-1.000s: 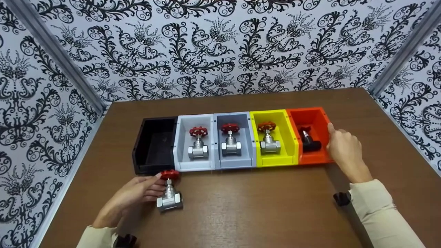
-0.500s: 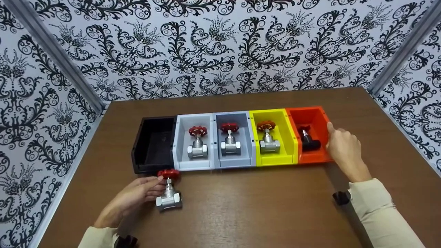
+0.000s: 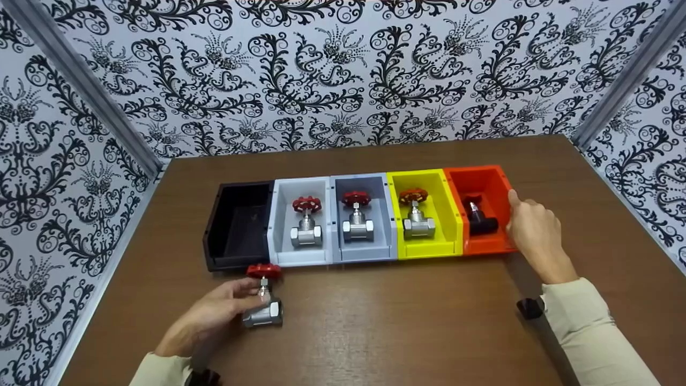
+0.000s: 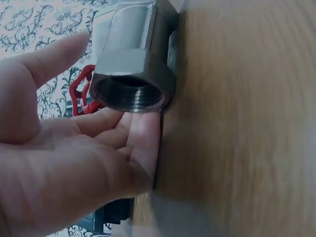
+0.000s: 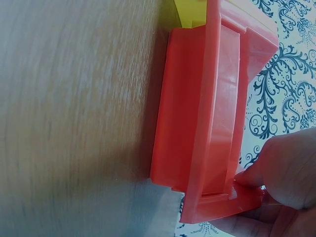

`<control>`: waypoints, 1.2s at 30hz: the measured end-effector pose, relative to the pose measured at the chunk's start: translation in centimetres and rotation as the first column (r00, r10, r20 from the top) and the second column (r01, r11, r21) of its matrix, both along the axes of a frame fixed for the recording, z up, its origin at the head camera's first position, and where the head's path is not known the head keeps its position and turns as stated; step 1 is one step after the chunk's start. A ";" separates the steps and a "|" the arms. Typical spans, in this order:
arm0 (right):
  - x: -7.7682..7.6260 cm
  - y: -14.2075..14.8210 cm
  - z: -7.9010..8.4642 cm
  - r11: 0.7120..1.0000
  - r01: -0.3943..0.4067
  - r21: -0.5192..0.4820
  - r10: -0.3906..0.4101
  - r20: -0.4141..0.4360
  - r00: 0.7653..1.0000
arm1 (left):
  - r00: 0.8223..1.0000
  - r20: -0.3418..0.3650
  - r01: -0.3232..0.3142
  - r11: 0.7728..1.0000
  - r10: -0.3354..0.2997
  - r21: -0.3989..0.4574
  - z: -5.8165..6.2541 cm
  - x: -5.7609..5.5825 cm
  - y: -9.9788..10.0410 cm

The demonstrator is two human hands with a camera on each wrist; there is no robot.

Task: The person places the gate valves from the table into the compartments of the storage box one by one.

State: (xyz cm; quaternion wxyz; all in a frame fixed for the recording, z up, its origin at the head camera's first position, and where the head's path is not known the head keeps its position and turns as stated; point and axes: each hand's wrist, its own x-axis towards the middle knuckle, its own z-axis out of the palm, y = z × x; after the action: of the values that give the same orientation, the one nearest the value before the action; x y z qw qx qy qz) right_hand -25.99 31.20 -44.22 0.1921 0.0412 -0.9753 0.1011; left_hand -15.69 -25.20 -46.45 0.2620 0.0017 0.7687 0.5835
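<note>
My left hand (image 3: 214, 313) is around a metal gate valve (image 3: 272, 312) with a red handwheel, in front of the black bin. In the left wrist view, the thumb stands apart from the valve body (image 4: 129, 59), and the other fingers extend behind and under it. The valve stands upright at the table surface. Over on the right, my right hand (image 3: 536, 241) grips the side wall of the red-orange bin (image 3: 490, 247). The right wrist view shows thumb and fingers on either side of that bin's rim (image 5: 229, 203). A black valve (image 3: 481, 222) lies inside it.
The bins form one joined row: black (image 3: 241, 262), white (image 3: 305, 258), grey (image 3: 367, 254) and yellow (image 3: 434, 250), then red-orange. White, grey and yellow each hold a handwheel valve. A brown table (image 3: 375, 321) lies beneath, with patterned walls (image 3: 343, 80) behind and beside it.
My left thumb has come off the handwheel and moved down beside the valve's stem and body. The valve stays in nearly the same place. My right hand keeps its grip on the bin.
</note>
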 end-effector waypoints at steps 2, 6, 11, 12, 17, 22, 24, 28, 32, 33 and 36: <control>0.0 0.0 0.1 1.000 0.000 0.000 0.000 0.008 1.000 | 1.000 -0.011 0.017 1.000 -0.017 0.025 -0.1 0.0 0.0; 0.0 0.0 0.2 1.000 -0.004 0.000 0.004 0.008 1.000 | 0.999 -0.028 0.037 0.995 -0.035 0.088 -0.4 -0.2 0.1; 0.1 0.0 0.2 1.000 -0.006 0.002 0.006 0.020 1.000 | 0.999 -0.033 0.023 0.997 -0.021 0.073 -0.5 -0.2 0.1; 0.0 0.0 0.2 1.000 -0.006 0.000 0.006 0.025 1.000 | 0.999 -0.034 0.024 0.997 -0.022 0.068 -0.6 -0.2 0.1; 0.0 0.0 0.1 1.000 -0.019 -0.009 0.019 0.005 1.000 | 0.998 -0.046 0.033 0.998 -0.031 0.046 -0.5 -0.1 0.1; 0.1 0.0 -0.1 0.999 -0.037 -0.006 0.036 -0.046 0.998 | 0.998 -0.055 -0.004 1.000 0.004 -0.011 -0.4 0.2 0.2; 0.1 0.0 -0.1 0.999 -0.036 -0.006 0.035 -0.050 0.998 | 0.998 -0.054 -0.018 1.000 0.016 -0.023 -0.3 0.2 0.2; 0.1 0.0 -0.2 0.999 -0.034 -0.003 0.034 -0.046 0.998 | 0.999 -0.052 -0.019 0.999 0.017 -0.026 -0.3 0.2 0.2; 0.1 0.0 -0.2 0.999 -0.033 0.002 0.033 -0.039 0.999 | 0.998 -0.056 -0.009 1.000 0.008 -0.012 -0.3 0.3 0.1; 0.1 0.0 -0.2 1.000 -0.031 0.001 0.031 -0.036 0.999 | 0.998 -0.056 -0.008 1.000 0.008 -0.008 -0.3 0.4 0.1; 0.1 0.0 -0.2 1.000 -0.029 0.001 0.029 -0.029 0.999 | 0.999 -0.050 -0.012 1.000 0.012 0.001 -0.2 0.5 0.2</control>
State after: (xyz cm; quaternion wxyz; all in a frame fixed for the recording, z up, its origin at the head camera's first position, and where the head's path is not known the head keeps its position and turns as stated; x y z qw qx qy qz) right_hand -25.90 31.25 -44.40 0.2045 0.0567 -0.9718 0.1028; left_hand -15.24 -25.03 -46.66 0.2391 0.0118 0.7748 0.5851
